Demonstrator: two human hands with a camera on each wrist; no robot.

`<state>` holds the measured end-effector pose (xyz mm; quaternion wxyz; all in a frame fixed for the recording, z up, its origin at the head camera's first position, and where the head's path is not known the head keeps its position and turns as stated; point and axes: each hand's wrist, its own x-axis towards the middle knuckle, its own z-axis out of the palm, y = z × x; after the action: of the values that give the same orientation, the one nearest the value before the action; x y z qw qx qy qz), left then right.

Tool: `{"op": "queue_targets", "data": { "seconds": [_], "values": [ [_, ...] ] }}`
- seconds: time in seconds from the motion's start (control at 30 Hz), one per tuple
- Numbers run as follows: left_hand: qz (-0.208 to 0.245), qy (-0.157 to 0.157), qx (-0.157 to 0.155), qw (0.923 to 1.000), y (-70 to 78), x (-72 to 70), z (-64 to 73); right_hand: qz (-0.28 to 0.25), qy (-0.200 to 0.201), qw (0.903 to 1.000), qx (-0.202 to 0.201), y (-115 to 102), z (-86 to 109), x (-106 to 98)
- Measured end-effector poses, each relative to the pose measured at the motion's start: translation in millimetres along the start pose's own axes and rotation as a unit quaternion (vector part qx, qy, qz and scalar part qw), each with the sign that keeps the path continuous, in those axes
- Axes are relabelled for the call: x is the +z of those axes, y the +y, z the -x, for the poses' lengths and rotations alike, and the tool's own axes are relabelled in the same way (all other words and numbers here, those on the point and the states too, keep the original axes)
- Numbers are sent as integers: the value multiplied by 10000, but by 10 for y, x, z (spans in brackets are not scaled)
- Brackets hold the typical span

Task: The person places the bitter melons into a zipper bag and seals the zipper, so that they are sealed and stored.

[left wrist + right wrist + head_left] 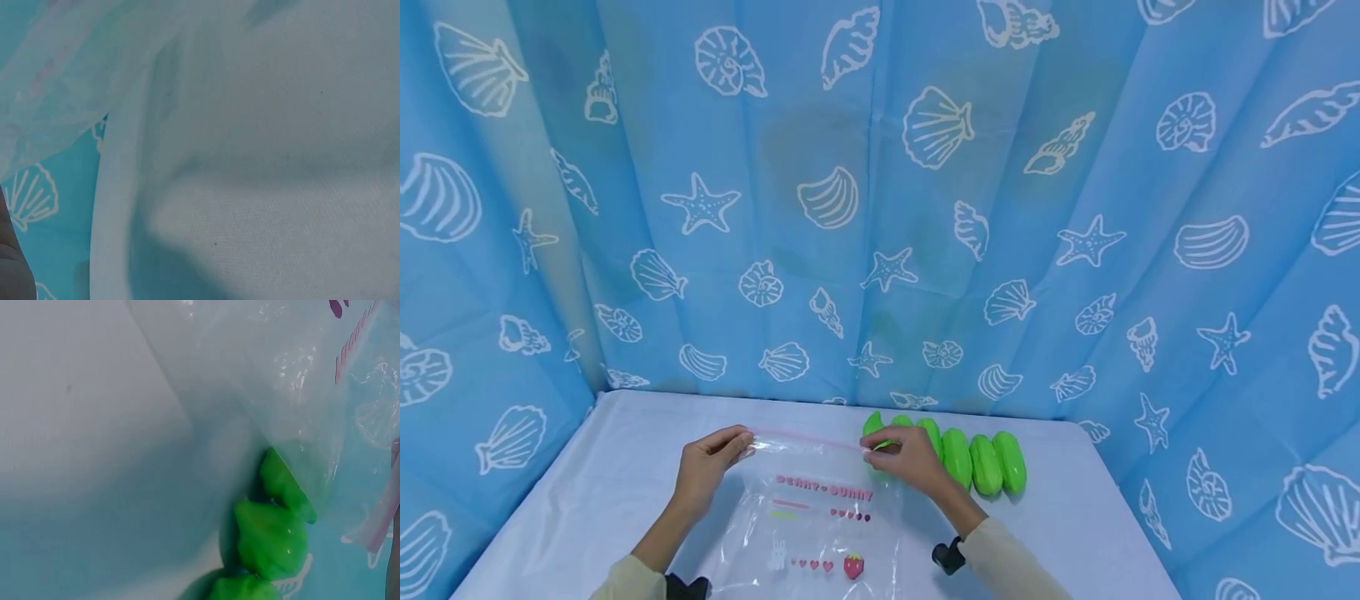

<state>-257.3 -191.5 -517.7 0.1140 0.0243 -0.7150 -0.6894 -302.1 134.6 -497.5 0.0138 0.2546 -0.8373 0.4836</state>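
A clear zip-top plastic bag (820,533) hangs upright, printed with pink lettering, small hearts, a rabbit and a strawberry. My left hand (703,471) pinches the upper left corner of its pink zip edge. At the upper right corner, my right hand (913,458) pinches the same edge. The bag looks flat, with nothing seen inside. In the left wrist view, the bag (56,81) fills the upper left. Behind the right hand lies a row of glossy green elongated pieces (957,457), partly hidden by it. Some green pieces (272,540) also show below the bag in the right wrist view.
A white cloth-covered table (617,467) lies under the hands. Blue curtains (865,208) with white shell and starfish prints close in the back and both sides. Black wrist straps (950,557) are on both arms.
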Motion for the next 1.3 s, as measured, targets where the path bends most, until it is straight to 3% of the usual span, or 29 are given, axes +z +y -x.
{"op": "queue_targets", "data": {
  "seconds": [0.27, 0.6, 0.8, 1.3],
  "values": [
    [139, -95, -33, 9999, -45, 23, 14, -358, 35, 9993, 100, 35, 29, 34],
    [-40, 10, 105, 9999, 13, 43, -11, -37, 287, 9995, -83, 23, 13, -44],
    [-124, 75, 26, 9999, 30, 41, -16, -405, 195, 9990, 50, 42, 54, -113],
    [-206, 324, -45, 9993, 8, -62, -32, -51, 439, 9989, 170, 118, 189, -290]
  ]
}}
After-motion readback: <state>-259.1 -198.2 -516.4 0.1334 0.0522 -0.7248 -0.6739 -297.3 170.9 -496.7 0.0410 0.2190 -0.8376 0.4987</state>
